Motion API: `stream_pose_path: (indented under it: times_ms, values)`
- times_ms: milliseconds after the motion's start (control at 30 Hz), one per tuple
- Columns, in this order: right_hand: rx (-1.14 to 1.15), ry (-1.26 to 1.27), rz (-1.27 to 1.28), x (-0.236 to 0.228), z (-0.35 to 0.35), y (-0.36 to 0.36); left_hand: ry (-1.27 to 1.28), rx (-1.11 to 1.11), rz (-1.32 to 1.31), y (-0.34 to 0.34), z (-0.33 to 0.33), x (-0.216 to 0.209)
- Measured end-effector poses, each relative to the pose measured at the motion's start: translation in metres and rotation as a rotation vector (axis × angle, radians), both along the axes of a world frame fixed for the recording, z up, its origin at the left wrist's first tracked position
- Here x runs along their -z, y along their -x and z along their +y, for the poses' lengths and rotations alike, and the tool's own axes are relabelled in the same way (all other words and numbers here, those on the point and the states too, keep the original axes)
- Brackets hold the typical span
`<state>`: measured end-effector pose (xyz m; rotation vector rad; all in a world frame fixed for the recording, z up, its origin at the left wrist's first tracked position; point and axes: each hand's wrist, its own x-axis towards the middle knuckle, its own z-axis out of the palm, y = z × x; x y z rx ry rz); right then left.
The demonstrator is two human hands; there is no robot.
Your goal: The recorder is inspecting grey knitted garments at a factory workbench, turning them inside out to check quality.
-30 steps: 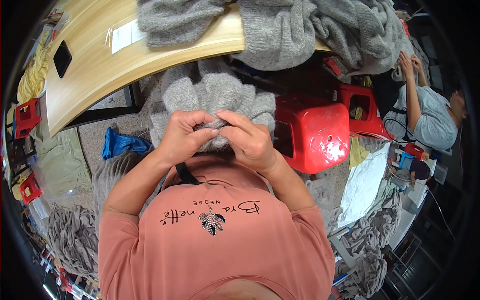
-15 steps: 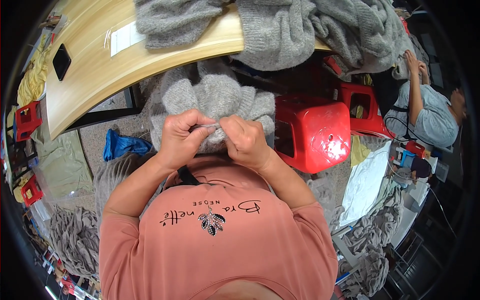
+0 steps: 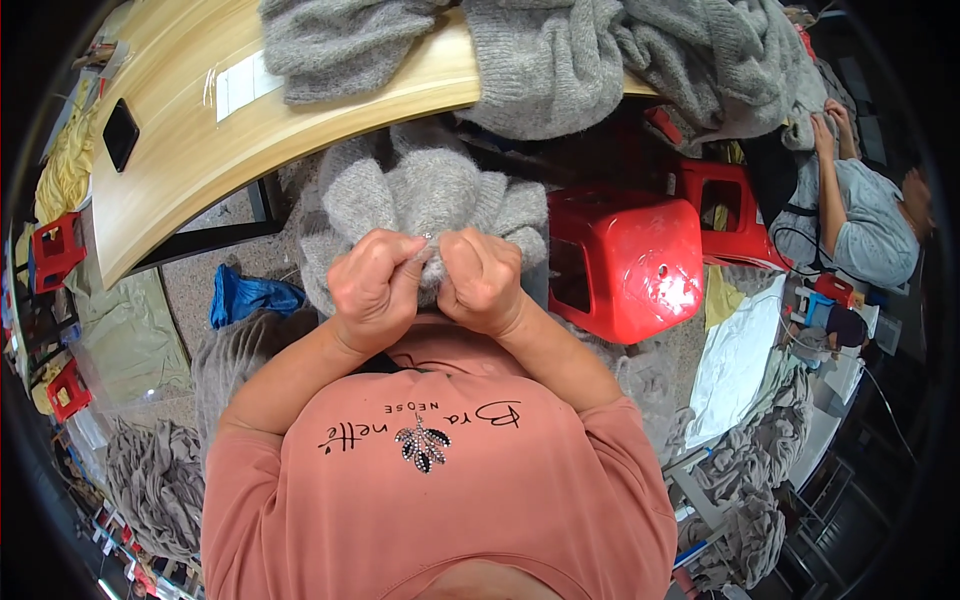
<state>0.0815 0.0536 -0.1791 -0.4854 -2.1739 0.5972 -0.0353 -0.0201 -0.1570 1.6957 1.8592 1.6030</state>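
Head view: grey knit (image 3: 430, 185) bunched on the near side of the wooden surface (image 3: 160, 190), just left of a red stool (image 3: 645, 265).
Left hand (image 3: 375, 285): narrow, thumb and forefinger pinched at the knit; tiny bright bit at the tips, can't tell what.
Right hand (image 3: 482, 280): curled tight just beside it, seemingly on the same knit; fingertips hidden.
Step in hand: close fingertip work, I'd judge.
Next move: probably calls for a steady pinch, fine control.
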Motion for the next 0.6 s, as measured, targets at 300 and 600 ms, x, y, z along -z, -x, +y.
stream_pose_path:
  times_ms: [300, 600]
  values:
    - [-0.07, -0.013, -0.004, -0.008, 0.002, -0.002, 0.083, 0.01, -0.15, 0.002, -0.005, -0.004]
    - [0.016, 0.132, 0.074, -0.009, 0.004, 0.014, -0.098, -0.012, 0.158, 0.001, 0.002, -0.007]
